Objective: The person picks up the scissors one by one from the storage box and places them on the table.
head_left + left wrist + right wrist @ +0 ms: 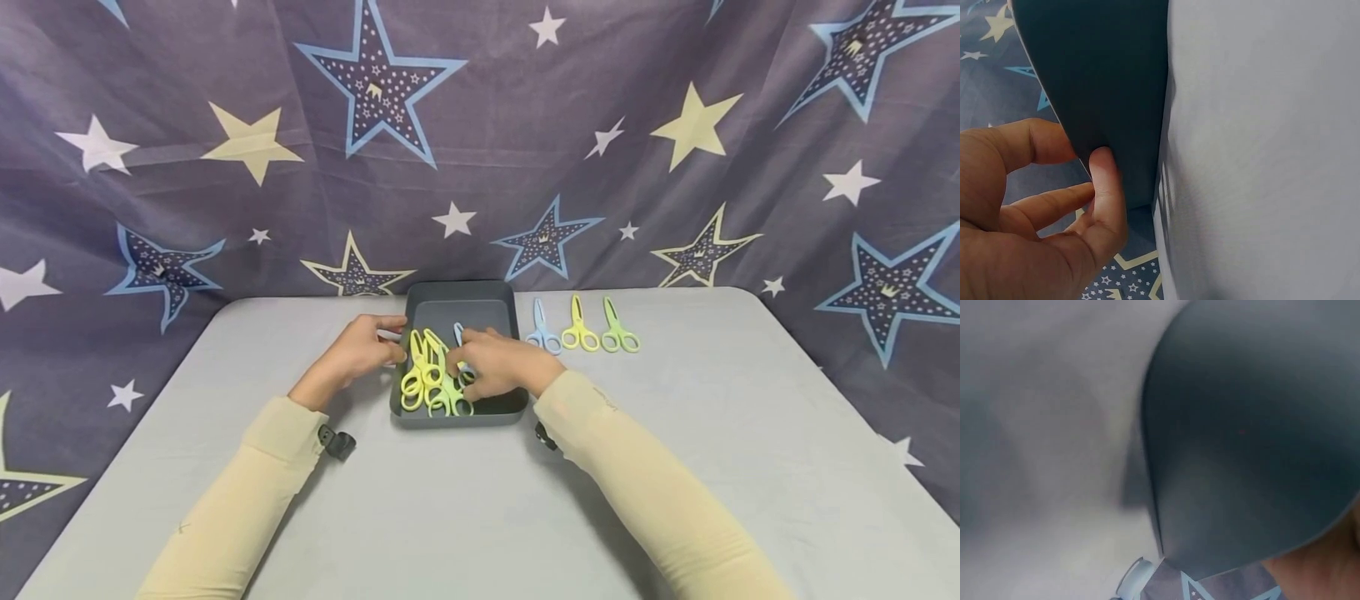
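Observation:
A dark grey tray (461,421) holds several pairs of plastic scissors. Yellow scissors (412,387) lie along its left side, with green scissors (453,393) beside them. Blue scissors (458,331) are partly covered by my right hand (495,362), which reaches down inside the tray with its fingers bent around the handles; whether they pinch them is hidden. My left hand (360,348) holds the tray's left wall, and the left wrist view has its thumb on the outer face and fingers at the rim. In the right wrist view, the tray wall (1247,437) hides most of that hand.
Right of the tray, light blue scissors (542,332), yellow scissors (579,327) and green scissors (618,329) lie in a row, tips away from me. A pale cloth covers the table (450,517). Behind it hangs a star-patterned curtain (480,125).

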Tool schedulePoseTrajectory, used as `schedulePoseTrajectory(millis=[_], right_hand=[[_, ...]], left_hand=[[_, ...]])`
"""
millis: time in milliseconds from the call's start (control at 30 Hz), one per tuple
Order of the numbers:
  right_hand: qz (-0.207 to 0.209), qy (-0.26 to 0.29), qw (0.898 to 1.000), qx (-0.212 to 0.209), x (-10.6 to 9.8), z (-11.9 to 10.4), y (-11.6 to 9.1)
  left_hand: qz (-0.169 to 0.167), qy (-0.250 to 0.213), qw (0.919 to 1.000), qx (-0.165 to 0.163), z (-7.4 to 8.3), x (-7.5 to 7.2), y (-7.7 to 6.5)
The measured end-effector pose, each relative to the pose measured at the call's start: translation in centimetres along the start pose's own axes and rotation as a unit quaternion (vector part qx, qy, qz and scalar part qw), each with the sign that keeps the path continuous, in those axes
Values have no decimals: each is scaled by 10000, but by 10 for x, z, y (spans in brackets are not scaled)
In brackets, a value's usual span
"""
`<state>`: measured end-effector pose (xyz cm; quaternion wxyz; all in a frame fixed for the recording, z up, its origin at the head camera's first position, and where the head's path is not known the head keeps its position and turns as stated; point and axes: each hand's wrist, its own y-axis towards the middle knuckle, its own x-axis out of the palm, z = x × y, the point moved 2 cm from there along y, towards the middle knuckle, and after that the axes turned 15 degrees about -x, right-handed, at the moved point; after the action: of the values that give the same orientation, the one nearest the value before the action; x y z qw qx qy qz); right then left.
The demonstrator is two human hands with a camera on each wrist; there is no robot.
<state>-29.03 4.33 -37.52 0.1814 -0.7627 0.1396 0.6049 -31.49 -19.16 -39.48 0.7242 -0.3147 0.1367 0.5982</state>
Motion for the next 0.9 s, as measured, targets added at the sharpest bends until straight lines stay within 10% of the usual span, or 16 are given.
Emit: schedulePoseTrajectory(millis=[900], right_hand=[[36, 12, 9996, 292, 4, 1, 4]], left_hand=[[-3, 47, 10000, 48, 1, -1, -2]])
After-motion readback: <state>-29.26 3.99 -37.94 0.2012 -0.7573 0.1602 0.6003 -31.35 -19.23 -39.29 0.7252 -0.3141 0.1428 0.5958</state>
